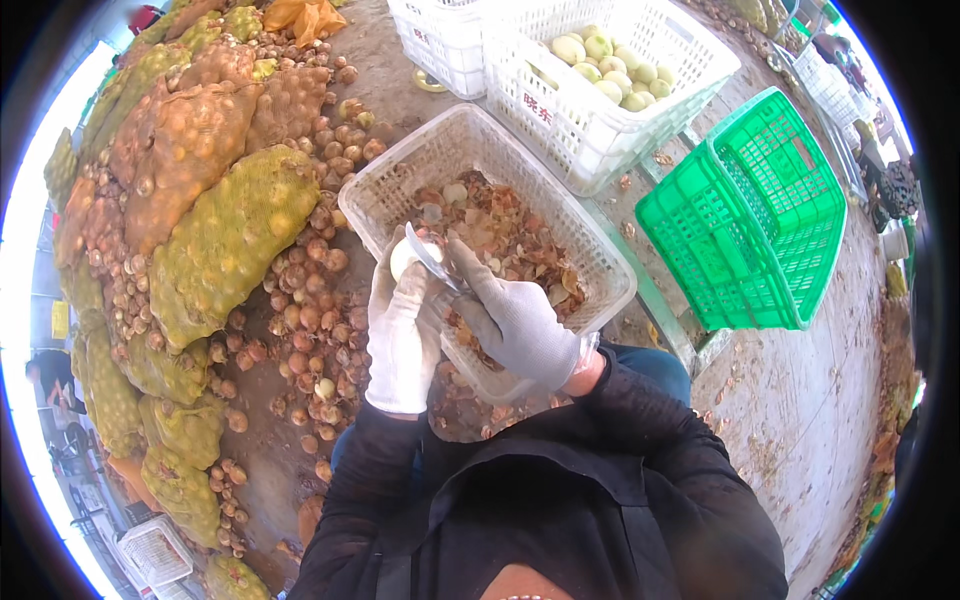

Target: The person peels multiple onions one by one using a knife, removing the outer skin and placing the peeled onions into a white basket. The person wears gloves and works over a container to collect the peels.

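Note:
A pale peeled onion (pixel 405 260) is held in my left hand (pixel 401 330), which wears a white knit glove. My right hand (pixel 521 322), gloved in greyish white, grips a small curved knife (pixel 429 259). Its blade lies across the onion's near face; the handle is mostly hidden in my fingers. Both hands are above the near left part of a translucent white plastic crate (pixel 469 124). Brown onion skins (pixel 510 225) and scraps cover much of the crate's bottom.
White crates stand beyond, one holding peeled onions (pixel 611 67). A green plastic crate (pixel 742 217) lies tipped to the right beside a metal frame (pixel 660 315). Loose unpeeled onions (pixel 307 315) and full mesh sacks (pixel 232 240) crowd the left. A person (pixel 56 386) is at far left.

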The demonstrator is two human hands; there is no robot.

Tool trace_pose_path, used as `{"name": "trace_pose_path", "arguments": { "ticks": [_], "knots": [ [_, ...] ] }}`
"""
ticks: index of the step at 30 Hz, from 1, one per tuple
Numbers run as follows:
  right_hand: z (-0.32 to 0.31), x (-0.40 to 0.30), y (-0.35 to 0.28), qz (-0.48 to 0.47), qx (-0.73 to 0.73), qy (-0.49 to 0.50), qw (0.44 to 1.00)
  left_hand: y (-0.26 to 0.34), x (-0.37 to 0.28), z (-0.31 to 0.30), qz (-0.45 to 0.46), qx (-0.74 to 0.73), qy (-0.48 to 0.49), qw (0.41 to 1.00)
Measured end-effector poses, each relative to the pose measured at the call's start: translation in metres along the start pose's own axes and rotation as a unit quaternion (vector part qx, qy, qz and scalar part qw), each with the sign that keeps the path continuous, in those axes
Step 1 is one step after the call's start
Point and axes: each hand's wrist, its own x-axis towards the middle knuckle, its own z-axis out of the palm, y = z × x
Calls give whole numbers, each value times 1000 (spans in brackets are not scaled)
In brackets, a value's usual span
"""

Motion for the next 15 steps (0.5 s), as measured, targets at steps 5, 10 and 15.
{"name": "trace_pose_path", "arguments": {
  "ticks": [5,10,15],
  "knots": [
    [-4,5,8,-2,13,3,1000,6,-5,4,-35,44,-10,998],
    [-19,15,2,138,213,-37,967,4,-4,-1,-38,47,-9,998],
    [-29,18,19,204,-109,-71,970,8,0,-11,-31,12,-72,997]
  ]
}}
